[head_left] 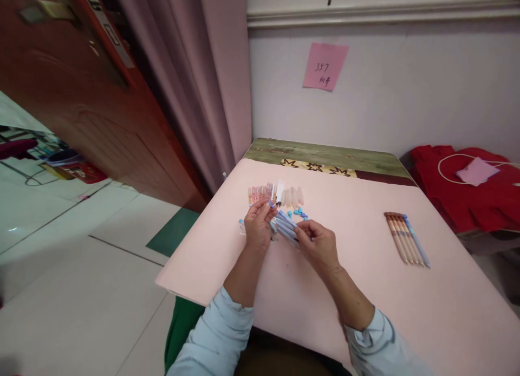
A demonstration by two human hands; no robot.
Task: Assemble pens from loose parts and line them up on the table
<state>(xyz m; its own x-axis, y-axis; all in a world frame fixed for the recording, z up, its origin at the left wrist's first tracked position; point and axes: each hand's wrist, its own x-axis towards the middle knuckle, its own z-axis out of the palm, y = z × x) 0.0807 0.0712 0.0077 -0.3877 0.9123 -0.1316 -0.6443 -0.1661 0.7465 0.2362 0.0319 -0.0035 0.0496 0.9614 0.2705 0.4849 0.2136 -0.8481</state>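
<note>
My left hand (258, 222) pinches a small blue piece (272, 204) between thumb and fingertips; its exact shape is too small to make out. In my right hand (319, 241) is a light blue pen barrel (287, 219), its far end pointing toward the left hand. More blue pen barrels (285, 232) lie on the table just under it. Small blue pieces (299, 212) are scattered beyond my right hand. Past my left hand stand rows of pink and clear pen parts (260, 192), white refills with dark tips (280, 192) and pale translucent tubes (293, 196).
On the right of the pink-covered table (357, 311) lies a row of pens (406, 239), several beige with brown tops and a blue one. A red cloth (483, 186) is beyond the right edge. A wall stands behind; a curtain (190, 67) and wooden door (101, 94) are left.
</note>
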